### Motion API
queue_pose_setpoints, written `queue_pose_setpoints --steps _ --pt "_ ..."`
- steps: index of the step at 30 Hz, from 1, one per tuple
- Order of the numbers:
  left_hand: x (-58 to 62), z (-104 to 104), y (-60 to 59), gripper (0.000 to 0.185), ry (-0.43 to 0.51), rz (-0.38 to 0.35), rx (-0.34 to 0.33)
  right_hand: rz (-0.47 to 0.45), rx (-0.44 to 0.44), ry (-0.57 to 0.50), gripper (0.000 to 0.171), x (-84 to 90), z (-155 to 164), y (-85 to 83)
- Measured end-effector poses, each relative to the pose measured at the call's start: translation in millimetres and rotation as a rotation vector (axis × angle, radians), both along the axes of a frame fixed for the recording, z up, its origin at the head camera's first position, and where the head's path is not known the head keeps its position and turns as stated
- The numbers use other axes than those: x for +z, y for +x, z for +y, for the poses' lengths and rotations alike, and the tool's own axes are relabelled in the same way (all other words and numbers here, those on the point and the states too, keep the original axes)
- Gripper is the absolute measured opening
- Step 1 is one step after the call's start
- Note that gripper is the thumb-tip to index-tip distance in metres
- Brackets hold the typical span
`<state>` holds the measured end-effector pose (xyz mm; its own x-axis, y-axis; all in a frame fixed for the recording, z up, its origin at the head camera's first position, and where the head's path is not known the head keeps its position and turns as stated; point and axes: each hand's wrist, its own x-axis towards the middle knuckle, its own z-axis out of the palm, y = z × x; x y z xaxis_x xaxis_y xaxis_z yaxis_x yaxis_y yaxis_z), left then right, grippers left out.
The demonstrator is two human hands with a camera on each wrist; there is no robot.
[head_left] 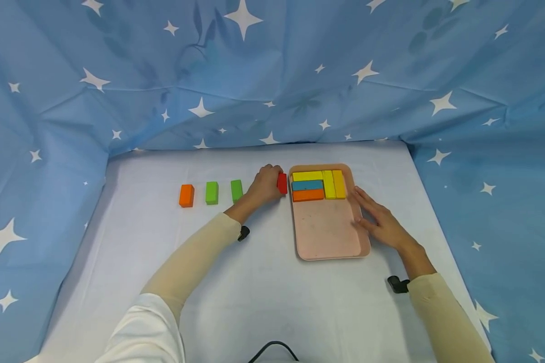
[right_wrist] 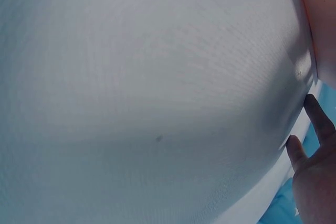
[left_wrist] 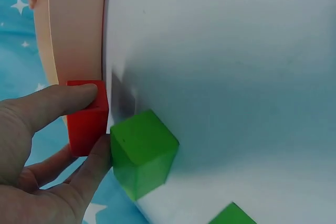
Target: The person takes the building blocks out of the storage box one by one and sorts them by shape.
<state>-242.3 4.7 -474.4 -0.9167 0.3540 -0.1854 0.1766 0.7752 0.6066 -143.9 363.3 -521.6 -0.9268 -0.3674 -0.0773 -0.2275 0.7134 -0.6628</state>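
Head view shows the left hand (head_left: 264, 185) pinching a red block (head_left: 282, 184) just beside the far left corner of the pink tray (head_left: 327, 231). The right hand (head_left: 381, 222) (its fingers are spread) is at the right edge; five blocks (head_left: 315, 185) lie inside, toward the far edge.

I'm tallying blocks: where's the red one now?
In the head view, the red block is in the left grip, just left of the pink tray.

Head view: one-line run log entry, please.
left hand: holds red block beside tray | right hand: at tray's right side | in tray: three yellow blocks, blue block, orange block
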Motion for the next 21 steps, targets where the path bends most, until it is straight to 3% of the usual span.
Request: queue_pose_setpoints --steps 7,21 --pt "-7.0 9 -0.1 0.052 -0.052 -0.008 -0.017 0.013 -0.003 0.002 0.073 -0.4 0 1.1" --pt "-8.2 13 4.2 0.040 -0.138 0.001 -0.041 0.020 -0.003 0.021 0.074 -2.0 1 -0.3"
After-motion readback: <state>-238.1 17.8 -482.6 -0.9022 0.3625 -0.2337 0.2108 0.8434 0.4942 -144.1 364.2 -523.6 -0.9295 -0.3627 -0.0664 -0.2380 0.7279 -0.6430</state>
